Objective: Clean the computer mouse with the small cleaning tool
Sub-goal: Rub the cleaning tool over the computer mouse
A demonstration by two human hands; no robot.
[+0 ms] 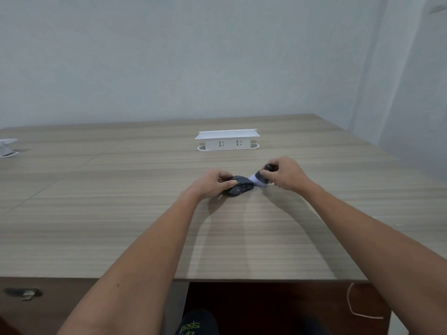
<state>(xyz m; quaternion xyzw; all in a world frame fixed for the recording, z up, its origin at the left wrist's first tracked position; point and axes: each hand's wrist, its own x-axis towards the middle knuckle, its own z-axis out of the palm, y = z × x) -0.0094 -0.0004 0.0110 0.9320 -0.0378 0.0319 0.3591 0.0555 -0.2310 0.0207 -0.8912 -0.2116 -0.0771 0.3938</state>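
On a pale wood-grain table (pixel 121 226), the left hand (pixel 210 184) grips a dark computer mouse (pixel 239 188) by its left end, fingers and thumb closed around it, steadying it against the tabletop. Just to its right, the right hand (pixel 284 175) holds a small cleaning tool (pixel 262 177), grip closed on its dark body, with the white tip touching the mouse's right end. A white socket box (pixel 227 141) stands behind them.

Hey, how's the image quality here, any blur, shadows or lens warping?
Head view: soft, even light, no glare; faint shadows fall toward the camera under both forearms. Wide-angle warp bows the table edge. The mouse, cleaning tool, left hand and right hand are small and slightly soft.
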